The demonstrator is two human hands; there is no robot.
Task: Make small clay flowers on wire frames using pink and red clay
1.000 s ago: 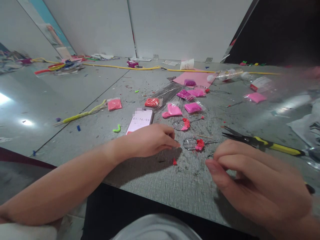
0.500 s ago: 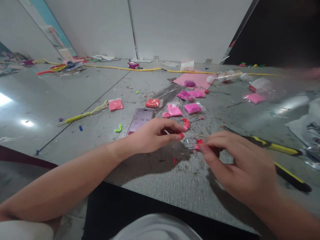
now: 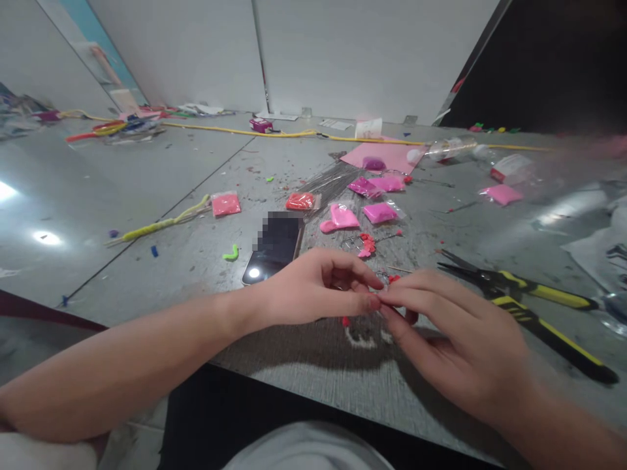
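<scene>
My left hand is closed in a pinch, its thumb and forefinger meeting the fingertips of my right hand. Between them is a small wire piece with red clay, mostly hidden by the fingers. My right hand pinches it from the other side. Just behind lies another wire piece with a curve of red and pink clay. A small red clay bit rests on the table in front of the fingers. Beside my left wrist is a phone with a dark screen.
Yellow-and-black pliers lie open right of my right hand. Several clay packets, such as a pink one and a red one, lie beyond. Thin wires lie behind them. A plastic bottle and yellow cord are farther back.
My two hands have come together, the left moving right and nearer to me, and their fingertips now meet at the wire piece. The phone's screen went from a timer display to dark.
</scene>
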